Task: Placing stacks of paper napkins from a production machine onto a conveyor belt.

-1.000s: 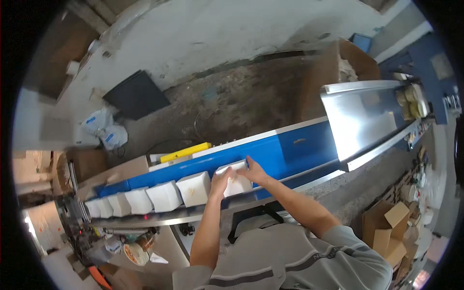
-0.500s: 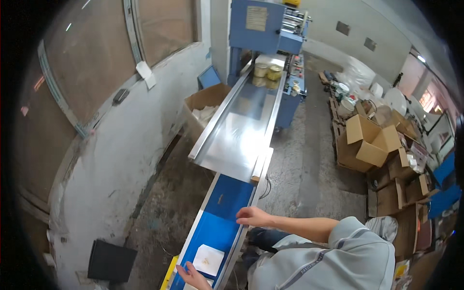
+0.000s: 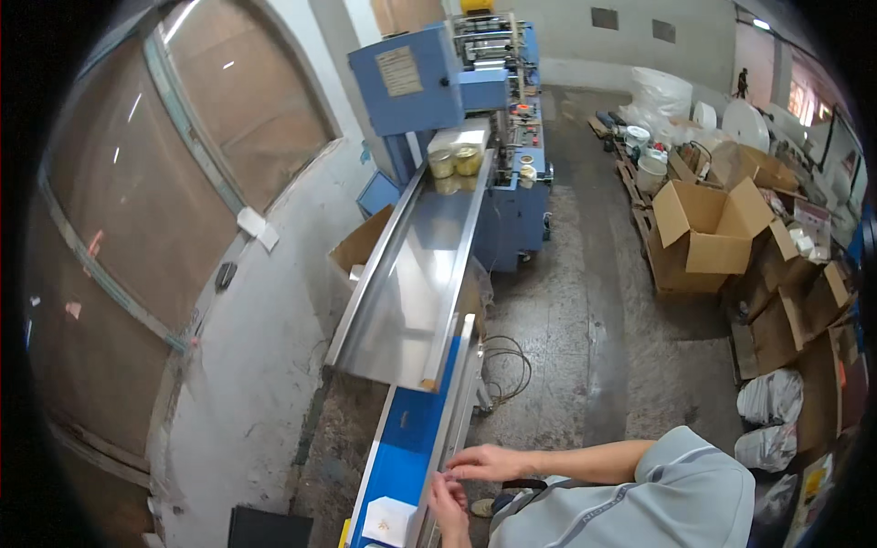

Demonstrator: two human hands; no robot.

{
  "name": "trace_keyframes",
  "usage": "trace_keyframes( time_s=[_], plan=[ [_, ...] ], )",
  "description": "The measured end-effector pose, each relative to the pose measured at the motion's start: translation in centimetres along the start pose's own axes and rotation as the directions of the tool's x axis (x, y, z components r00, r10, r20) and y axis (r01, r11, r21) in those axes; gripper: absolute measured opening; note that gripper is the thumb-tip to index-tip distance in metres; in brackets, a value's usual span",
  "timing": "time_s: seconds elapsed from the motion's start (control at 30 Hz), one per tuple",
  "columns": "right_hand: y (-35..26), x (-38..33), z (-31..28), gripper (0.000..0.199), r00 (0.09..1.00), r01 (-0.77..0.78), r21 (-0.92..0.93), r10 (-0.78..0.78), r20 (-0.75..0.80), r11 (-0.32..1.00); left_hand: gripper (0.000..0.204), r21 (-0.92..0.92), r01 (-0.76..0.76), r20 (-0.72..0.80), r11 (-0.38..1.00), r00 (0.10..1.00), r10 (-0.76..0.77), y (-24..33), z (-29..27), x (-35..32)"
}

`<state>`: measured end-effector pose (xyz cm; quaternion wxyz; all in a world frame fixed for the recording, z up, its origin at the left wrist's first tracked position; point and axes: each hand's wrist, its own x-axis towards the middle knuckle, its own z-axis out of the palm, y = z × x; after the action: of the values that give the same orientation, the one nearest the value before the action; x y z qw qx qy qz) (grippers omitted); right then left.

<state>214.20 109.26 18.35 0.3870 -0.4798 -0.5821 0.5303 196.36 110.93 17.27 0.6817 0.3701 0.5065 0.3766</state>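
Over the right-hand rail of a narrow conveyor with a blue belt (image 3: 409, 422), my two hands meet. My right hand (image 3: 486, 463) comes in from the right, its fingers bent and closed toward the left fingertips. From below reaches my left hand (image 3: 448, 504), fingers closed and pressed up against those of the right. Anything held between them is too small or hidden to make out. Beside my left hand, a flat white packet (image 3: 388, 523) with a small tan mark lies on the belt.
A sloping metal chute (image 3: 397, 306) overhangs the belt's far end, leading from a blue machine (image 3: 406, 82). Two round containers (image 3: 454, 163) sit at its top. Cardboard boxes (image 3: 717, 251) line the right side. A cable (image 3: 521, 370) loops on the floor beside the conveyor.
My hands were apart, the left beside the white packet and the right over the belt. Now they have come together at the right rail. The view has shifted too.
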Motion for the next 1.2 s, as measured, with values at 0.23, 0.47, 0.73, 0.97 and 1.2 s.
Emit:
trace_keyframes(
  time_s=[0.23,0.47,0.73,0.97,1.2],
  plan=[
    [3.2,-11.8,-11.0,0.057,0.997,-0.003,0.103,0.01,-0.073,0.995,0.054,-0.171,0.283,0.427,0.944,0.885,-0.188,-6.5,15.5,0.1],
    [7.3,-21.5,-20.9,0.044,0.936,0.0,0.328,0.116,-0.333,0.945,0.037,0.219,0.255,0.505,0.942,0.796,-0.334,-8.1,31.1,-2.1],
    [13.3,-26.3,-31.7,0.045,0.793,0.035,0.339,0.18,-0.582,0.94,0.029,0.471,0.277,0.609,0.838,0.584,-0.536,-12.0,45.6,3.7],
    [18.1,-25.9,-45.4,0.048,0.667,-0.032,0.441,0.348,-0.659,0.897,0.029,0.578,0.301,0.611,0.758,0.457,-0.647,-16.4,58.9,13.6],
    [17.0,-23.3,-63.2,0.048,0.667,-0.126,0.371,0.355,-0.655,0.92,0.026,0.54,0.174,0.701,0.823,0.448,-0.555,-12.6,73.0,23.5]
  ],
)
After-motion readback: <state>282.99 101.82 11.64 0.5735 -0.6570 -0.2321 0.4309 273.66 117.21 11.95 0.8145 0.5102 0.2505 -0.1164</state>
